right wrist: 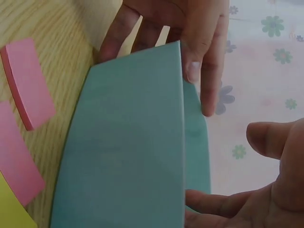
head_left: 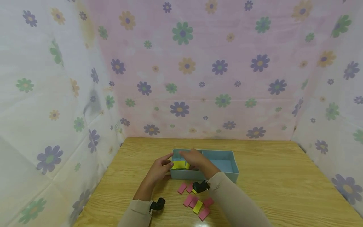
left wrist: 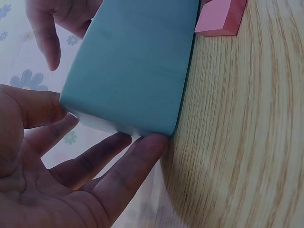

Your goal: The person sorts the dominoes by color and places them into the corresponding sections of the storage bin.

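A blue-grey divided box (head_left: 184,174) sits on the table. My left hand (head_left: 158,168) holds its left end, the thumb at the rim and other fingers against the outside of the end wall (left wrist: 104,124). Over the left compartment, my right hand (head_left: 198,159) reaches in from above. In the right wrist view its thumb (right wrist: 266,137) stands apart from the fingers, whose tips the box wall hides. Several yellow blocks (head_left: 180,164) lie in the left compartment. Pink blocks (head_left: 182,188) and a yellow block (head_left: 197,207) lie scattered in front of the box.
The box's right compartment (head_left: 221,164) shows its bare floor. Wood-grain tabletop (head_left: 269,183) extends on both sides. Flowered cloth (head_left: 204,72) hangs behind and at both sides. A black wrist device (head_left: 200,186) on the right arm covers part of the scattered blocks.
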A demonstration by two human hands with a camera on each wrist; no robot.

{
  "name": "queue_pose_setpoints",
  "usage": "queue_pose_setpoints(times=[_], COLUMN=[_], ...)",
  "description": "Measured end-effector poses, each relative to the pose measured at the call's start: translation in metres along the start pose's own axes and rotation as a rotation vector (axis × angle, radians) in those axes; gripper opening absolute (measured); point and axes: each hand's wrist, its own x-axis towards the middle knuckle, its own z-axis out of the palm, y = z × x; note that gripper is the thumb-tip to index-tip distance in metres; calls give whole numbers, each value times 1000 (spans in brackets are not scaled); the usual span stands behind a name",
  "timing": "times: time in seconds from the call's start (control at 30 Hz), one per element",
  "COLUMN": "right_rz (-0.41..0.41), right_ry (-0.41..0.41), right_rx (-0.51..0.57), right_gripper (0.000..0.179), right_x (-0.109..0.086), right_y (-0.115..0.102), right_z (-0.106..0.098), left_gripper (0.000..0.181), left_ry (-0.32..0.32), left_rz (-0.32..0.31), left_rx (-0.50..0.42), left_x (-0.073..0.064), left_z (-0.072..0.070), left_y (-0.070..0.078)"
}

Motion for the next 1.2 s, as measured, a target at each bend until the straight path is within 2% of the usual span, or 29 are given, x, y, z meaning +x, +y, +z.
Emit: queue_pose_setpoints(times=[0.23, 0.53, 0.97, 1.1, 1.2], right_rz=[-19, -69, -76, -130, -224], right_ry=[5, -7, -1, 29, 53], right_rx=[-11, -59, -74, -46, -23], right_gripper=[79, 75, 63, 61, 49], right_x=[3, 3, 1, -7, -12], right_y=[2, 5, 6, 10, 15], right_z=[4, 7, 6, 1, -2], left_gripper=[53, 53, 52, 53, 53], left_ry=[-11, -20, -11, -18, -14], left_rz=[14, 28, 24, 23, 20], left_rx=[-12, -20, -20, -24, -21], left_x=[-3, -4, -4, -4, -4], left_z=[1, 0, -1, 0, 0], left_y=[2, 2, 0, 2, 4])
